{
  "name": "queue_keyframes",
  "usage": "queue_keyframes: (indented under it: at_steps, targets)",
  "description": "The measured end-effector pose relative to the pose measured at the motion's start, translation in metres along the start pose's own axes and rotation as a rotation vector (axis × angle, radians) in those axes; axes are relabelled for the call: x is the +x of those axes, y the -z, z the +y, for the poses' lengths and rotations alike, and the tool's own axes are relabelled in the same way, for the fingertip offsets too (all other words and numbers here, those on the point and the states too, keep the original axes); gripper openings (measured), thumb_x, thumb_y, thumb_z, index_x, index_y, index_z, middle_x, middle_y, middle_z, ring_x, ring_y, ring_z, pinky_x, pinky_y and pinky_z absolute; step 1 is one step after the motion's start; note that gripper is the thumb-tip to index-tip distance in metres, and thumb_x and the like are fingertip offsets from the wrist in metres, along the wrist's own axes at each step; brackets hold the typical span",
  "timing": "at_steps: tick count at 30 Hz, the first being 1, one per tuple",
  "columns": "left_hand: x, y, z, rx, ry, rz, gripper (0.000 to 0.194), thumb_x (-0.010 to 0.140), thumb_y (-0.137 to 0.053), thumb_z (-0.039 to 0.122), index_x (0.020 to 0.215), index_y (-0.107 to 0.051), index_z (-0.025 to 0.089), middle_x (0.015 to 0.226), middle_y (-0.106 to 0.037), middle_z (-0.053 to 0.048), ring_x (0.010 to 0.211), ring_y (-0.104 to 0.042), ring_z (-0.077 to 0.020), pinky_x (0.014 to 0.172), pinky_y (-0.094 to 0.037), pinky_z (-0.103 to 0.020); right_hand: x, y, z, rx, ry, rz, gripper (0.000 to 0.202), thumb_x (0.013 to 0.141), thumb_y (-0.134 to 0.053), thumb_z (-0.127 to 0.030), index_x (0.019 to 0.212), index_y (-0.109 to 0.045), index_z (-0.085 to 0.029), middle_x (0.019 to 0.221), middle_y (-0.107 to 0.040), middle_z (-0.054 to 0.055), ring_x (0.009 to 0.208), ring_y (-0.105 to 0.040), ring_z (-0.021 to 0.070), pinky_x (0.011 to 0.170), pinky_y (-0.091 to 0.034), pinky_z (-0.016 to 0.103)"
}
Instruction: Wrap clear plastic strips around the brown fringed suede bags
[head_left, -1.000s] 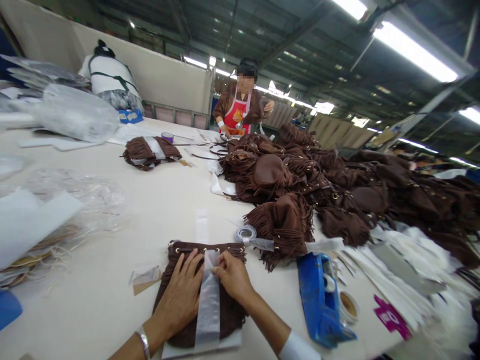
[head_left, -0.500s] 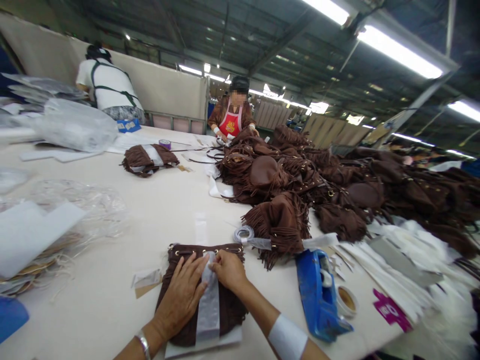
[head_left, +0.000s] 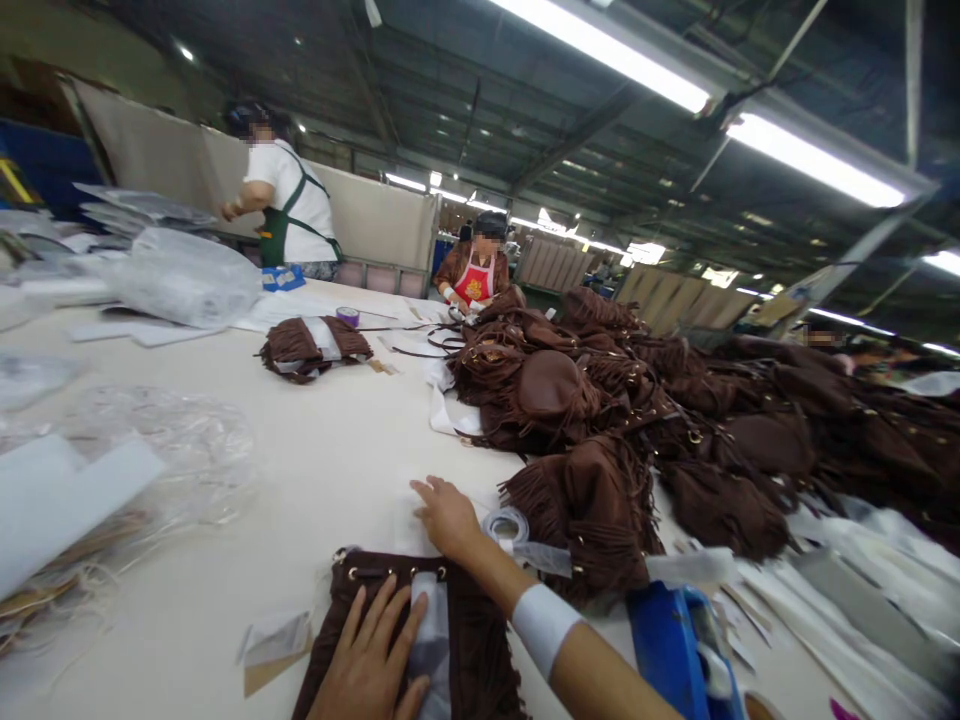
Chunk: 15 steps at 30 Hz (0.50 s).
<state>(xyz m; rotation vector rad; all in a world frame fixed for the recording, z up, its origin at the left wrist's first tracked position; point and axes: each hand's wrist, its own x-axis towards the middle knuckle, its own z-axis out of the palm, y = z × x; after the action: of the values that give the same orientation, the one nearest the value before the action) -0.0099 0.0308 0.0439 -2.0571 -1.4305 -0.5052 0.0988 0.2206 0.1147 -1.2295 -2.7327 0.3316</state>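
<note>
A dark brown fringed bag (head_left: 480,640) with brass eyelets lies flat in front of me. A translucent whitish strip (head_left: 432,630) runs down its middle. My left hand (head_left: 371,650) rests flat on the bag, fingers spread, beside and partly over the strip. My right hand (head_left: 446,515) is stretched past the bag's top edge, fingers extended low over the table. Under its fingertips is a faint clear piece of tape (head_left: 405,525); whether they touch it I cannot tell. Close to the right wrist lies a small coil of grey strip (head_left: 506,525).
Fringed brown bags (head_left: 555,385) are heaped at the right. A blue tape dispenser (head_left: 667,640) stands near my right forearm. A wrapped bag (head_left: 315,345) lies farther back. Plastic bags (head_left: 187,440) and papers cover the left side. Two people (head_left: 300,210) work across the table.
My right hand has left the strip on the bag and moved up beyond its top edge. My left hand stays on the bag. The view has tilted up; the person at back left has turned.
</note>
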Motion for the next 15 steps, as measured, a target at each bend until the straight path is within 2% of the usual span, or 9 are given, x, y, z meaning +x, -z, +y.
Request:
queue_keyframes:
  at_steps: [3, 5, 9, 12, 15]
  targets:
    - [-0.001, -0.007, -0.001, 0.023, -0.012, -0.014, 0.061, 0.085, -0.054, 0.051, 0.138, -0.055, 0.022, 0.135, -0.062, -0.011, 0.127, -0.051, -0.0326, 0.119, -0.016, -0.053, 0.022, -0.022, 0.005, -0.037, 0.039, -0.011, 0.055, 0.097, -0.053, -0.031, 0.150, -0.038, -0.026, 0.161, -0.028, 0.015, 0.140, -0.039, 0.0311, 0.108, -0.038, 0.045]
    - [-0.003, -0.010, 0.000, 0.027, -0.010, -0.052, 0.061, 0.085, -0.054, 0.052, 0.139, -0.054, 0.024, 0.137, -0.061, -0.011, 0.128, -0.050, -0.0322, 0.119, -0.017, -0.053, 0.028, -0.035, 0.008, -0.043, 0.057, -0.012, 0.050, 0.099, -0.050, -0.030, 0.148, -0.042, -0.025, 0.161, -0.026, 0.014, 0.144, -0.031, 0.0326, 0.112, -0.032, 0.050]
    - [-0.005, -0.012, 0.000, 0.017, -0.025, -0.067, 0.060, 0.084, -0.054, 0.051, 0.137, -0.056, 0.024, 0.136, -0.063, -0.011, 0.127, -0.052, -0.0326, 0.121, -0.010, -0.055, 0.028, -0.044, 0.012, -0.013, 0.092, 0.014, 0.034, 0.101, -0.044, -0.023, 0.133, -0.058, -0.023, 0.157, -0.037, 0.010, 0.144, -0.031, 0.0276, 0.115, -0.026, 0.046]
    - [-0.006, -0.015, -0.001, 0.009, -0.043, -0.064, 0.060, 0.083, -0.055, 0.050, 0.137, -0.057, 0.023, 0.134, -0.064, -0.012, 0.127, -0.052, -0.0335, 0.122, -0.006, -0.057, 0.026, -0.039, 0.012, 0.028, 0.058, 0.073, 0.023, 0.100, -0.048, -0.025, 0.111, -0.068, -0.021, 0.149, -0.048, 0.008, 0.135, -0.040, 0.0272, 0.109, -0.032, 0.043]
    - [-0.006, -0.018, -0.005, 0.001, -0.060, -0.025, 0.059, 0.083, -0.056, 0.053, 0.133, -0.060, 0.024, 0.130, -0.066, -0.012, 0.140, -0.040, -0.0341, 0.123, -0.004, -0.058, 0.026, -0.028, 0.013, 0.083, -0.016, 0.149, 0.019, 0.097, -0.050, -0.019, 0.105, -0.066, -0.018, 0.129, -0.063, 0.010, 0.121, -0.049, 0.0264, 0.101, -0.038, 0.041]
